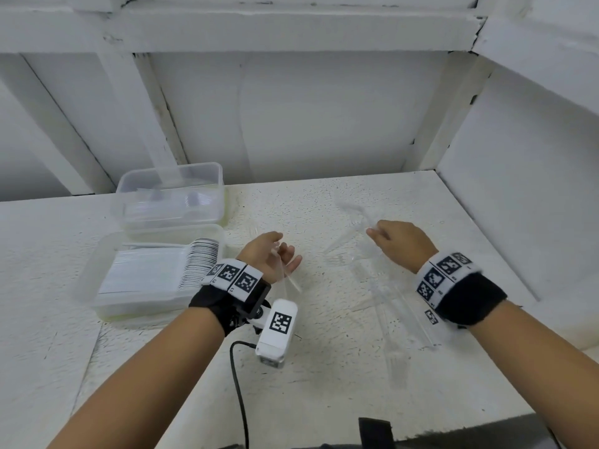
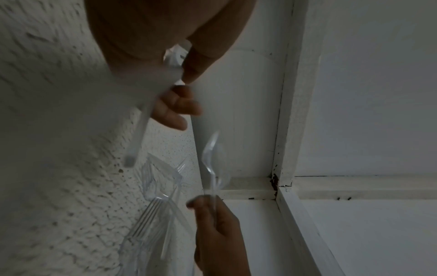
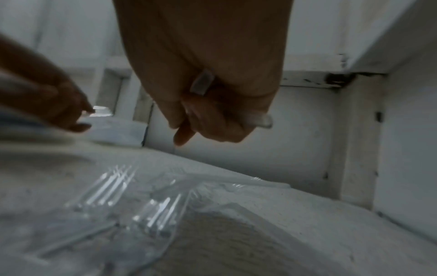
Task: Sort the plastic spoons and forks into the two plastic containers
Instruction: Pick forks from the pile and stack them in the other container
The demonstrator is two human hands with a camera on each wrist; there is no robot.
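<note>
A clear plastic utensil [image 2: 138,130] is held in the left hand [image 1: 270,254], just left of centre in the head view; its handle is pinched between thumb and fingers [image 2: 175,110] and hangs downward below the palm, and whether it is a spoon or a fork cannot be told. A clear plastic spoon [image 2: 212,160] is gripped by the right hand [image 1: 400,243], right of centre in the head view, with the handle enclosed by curled fingers [image 3: 208,119] and the bowl pointing up and left, raised off the surface. A loose pile of clear forks [image 3: 123,194] and other clear cutlery is spread on the white speckled tabletop [image 1: 324,384] below and beside the right hand, in the centre right of the head view; individual pieces are hard to separate there. Two clear plastic containers are seen at the left of the head view, one behind the other and touching. The nearer container [image 1: 107,306] is filled with a neat row of stacked clear utensils. In the farther container [image 1: 210,171], higher in the frame, clear cutlery is also held, though its kind cannot be made out. White walls close off the top and right of the frame.
</note>
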